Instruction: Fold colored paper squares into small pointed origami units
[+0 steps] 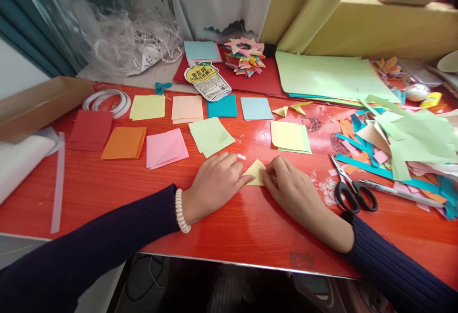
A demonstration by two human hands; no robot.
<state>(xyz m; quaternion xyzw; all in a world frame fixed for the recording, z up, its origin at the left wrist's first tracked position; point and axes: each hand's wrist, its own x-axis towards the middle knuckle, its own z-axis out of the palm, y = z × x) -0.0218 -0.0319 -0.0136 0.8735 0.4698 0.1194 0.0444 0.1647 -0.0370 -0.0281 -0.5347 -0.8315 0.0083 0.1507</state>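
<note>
A small piece of pale yellow paper [256,172], folded into a triangle, lies on the red table [229,227] between my hands. My left hand [216,179], with a beaded band at the wrist, has its fingers curled and its thumb on the paper's left part. The right corner is pinched by the thumb and fingers of my right hand [289,184]. Just beyond are a yellow and green paper stack [289,136] and light green squares [211,135]. Two small folded yellow pieces [282,111] sit farther back.
Black-handled scissors [352,191], a pen [400,193] and heaped paper scraps [418,136] lie at right. Coloured squares, including pink [166,148] and orange [123,142], spread leftward. Behind stand a folded-paper ring stack [245,57] and a labelled pouch [209,81].
</note>
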